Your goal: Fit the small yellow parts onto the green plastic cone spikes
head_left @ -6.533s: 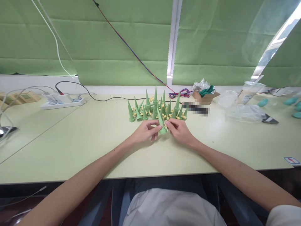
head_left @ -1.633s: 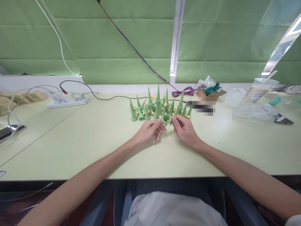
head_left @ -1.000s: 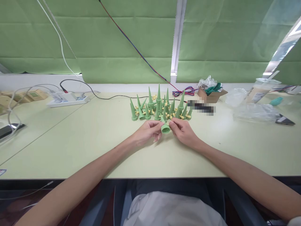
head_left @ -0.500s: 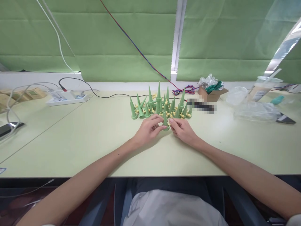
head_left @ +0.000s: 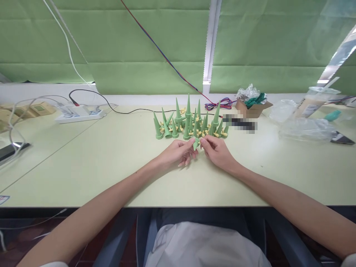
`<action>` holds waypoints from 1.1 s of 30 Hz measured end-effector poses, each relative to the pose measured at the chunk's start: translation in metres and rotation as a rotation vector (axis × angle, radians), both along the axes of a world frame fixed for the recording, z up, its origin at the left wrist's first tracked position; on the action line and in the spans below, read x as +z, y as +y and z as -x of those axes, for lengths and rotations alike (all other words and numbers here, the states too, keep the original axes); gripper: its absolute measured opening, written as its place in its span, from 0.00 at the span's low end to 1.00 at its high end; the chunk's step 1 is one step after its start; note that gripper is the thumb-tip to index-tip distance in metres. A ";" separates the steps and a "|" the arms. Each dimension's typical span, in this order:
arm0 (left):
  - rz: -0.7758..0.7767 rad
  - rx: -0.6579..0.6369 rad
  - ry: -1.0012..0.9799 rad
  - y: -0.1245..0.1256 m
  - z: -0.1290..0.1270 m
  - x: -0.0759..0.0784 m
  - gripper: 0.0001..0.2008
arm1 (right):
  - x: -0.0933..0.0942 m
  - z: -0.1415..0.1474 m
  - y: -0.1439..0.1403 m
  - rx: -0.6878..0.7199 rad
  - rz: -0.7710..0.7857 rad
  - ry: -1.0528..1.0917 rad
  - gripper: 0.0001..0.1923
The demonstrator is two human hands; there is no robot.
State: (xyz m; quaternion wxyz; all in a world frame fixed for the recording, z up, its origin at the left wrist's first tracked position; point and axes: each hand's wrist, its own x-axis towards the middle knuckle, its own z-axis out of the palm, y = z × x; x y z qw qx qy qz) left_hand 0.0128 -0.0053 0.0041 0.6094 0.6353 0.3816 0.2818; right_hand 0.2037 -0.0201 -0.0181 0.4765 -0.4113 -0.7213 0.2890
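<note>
Between thumb and fingers, my left hand (head_left: 176,152) grips a green watering spike (head_left: 196,144). The spike is tilted so that its tip points down and toward me. My right hand (head_left: 218,152) is closed in a pinch at the spike's right side, on a small yellow valve (head_left: 199,142) mostly hidden by the fingertips. Just behind both hands stand several more green spikes (head_left: 188,107) in a cluster, most upright on their wide ends. Small yellow valves (head_left: 183,111) show on and among them.
A white power strip (head_left: 80,115) with cables lies at the back left. Coiled red and blue wire (head_left: 221,104), a cardboard box (head_left: 254,110), plastic bags (head_left: 306,130) and a leaning drink cup (head_left: 310,105) are at the back right. The table's front edge (head_left: 200,206) is near me.
The held spike has gone from upright to tipped toward me. My left hand has turned, its thumb now on top and its other fingers below. My right hand keeps its pinch at the side.
</note>
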 end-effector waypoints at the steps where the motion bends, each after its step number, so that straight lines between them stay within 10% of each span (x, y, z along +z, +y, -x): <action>1: 0.002 -0.013 -0.008 0.001 0.001 -0.001 0.29 | 0.000 0.000 -0.001 0.007 -0.004 -0.003 0.21; 19: -0.544 0.157 0.109 -0.008 -0.002 0.003 0.14 | -0.005 0.002 -0.003 0.016 0.071 0.100 0.24; 27: -0.437 0.175 0.039 -0.008 -0.004 0.001 0.15 | 0.000 0.002 -0.003 -0.064 -0.001 0.172 0.21; 33: -0.019 -0.025 -0.103 0.000 -0.001 0.000 0.30 | 0.003 0.001 -0.004 -0.045 -0.053 0.064 0.20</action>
